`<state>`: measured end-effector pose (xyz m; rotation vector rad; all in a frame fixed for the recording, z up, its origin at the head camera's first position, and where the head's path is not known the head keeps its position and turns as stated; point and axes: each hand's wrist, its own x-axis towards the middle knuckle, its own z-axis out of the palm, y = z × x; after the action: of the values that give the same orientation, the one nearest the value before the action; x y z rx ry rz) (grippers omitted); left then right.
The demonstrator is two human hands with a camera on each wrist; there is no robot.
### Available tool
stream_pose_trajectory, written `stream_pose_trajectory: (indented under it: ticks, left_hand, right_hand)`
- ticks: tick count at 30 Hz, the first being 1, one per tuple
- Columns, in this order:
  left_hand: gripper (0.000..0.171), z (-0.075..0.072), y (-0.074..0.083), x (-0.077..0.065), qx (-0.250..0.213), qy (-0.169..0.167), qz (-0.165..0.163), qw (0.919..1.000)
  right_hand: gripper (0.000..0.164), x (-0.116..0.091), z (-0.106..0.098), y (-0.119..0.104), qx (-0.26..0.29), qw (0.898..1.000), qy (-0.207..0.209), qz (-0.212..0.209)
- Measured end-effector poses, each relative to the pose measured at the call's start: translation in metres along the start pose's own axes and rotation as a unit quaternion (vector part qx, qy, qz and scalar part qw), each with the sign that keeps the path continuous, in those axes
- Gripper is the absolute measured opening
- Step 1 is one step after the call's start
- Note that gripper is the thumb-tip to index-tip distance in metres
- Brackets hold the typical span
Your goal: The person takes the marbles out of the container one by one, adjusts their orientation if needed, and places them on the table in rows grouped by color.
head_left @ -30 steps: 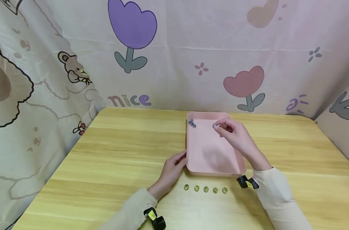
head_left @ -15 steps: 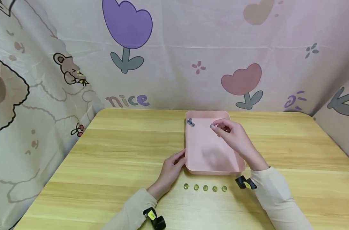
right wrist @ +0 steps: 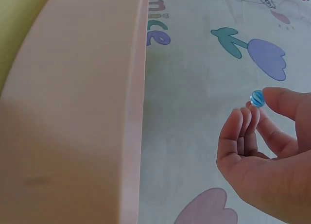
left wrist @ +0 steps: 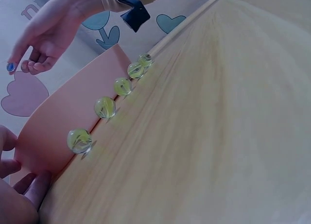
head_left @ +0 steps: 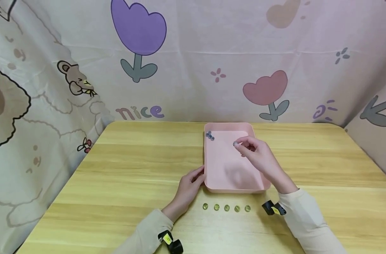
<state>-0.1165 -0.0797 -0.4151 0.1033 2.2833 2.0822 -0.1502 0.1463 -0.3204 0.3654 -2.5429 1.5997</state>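
Note:
Between thumb and index finger my right hand (head_left: pixel 254 153) pinches a blue-striped glass marble (right wrist: pixel 257 98), held up over the pink tray (head_left: pixel 237 191). Its other fingers are curled in toward the palm. My left hand (head_left: pixel 187 188) rests beside the tray's left wall, its fingers touching the outside near the front corner. Several bluish marbles (head_left: pixel 210 136) lie grouped in the tray's far left corner. In front of the tray, a row of clear marbles with yellow-green swirls (head_left: pixel 226 208) stands on the table; the left wrist view shows the nearest such marble (left wrist: pixel 79 141) close to the left fingers.
The tray stands on a wood-grain table (head_left: pixel 142 169), near its back edge. A printed cloth (head_left: pixel 186 70) with tulips hangs behind and along the sides. Each sleeve carries a small black wrist camera (head_left: pixel 273 208).
My right hand, with the blue-striped marble, has come slightly lower and nearer in the head view. The left hand stays at the tray wall. The head view has shifted a little.

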Motion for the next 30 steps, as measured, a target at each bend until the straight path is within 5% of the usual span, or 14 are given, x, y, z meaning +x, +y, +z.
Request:
stream_pose_trajectory:
  ticks: [30]
  left_hand:
    - [0.038,0.0028,-0.0024,0.0022,-0.002,-0.008,-0.006,0.9999]
  right_hand:
    - [0.016,-0.0005,0.0011,0.0036,-0.020,0.999,0.026,0.005]
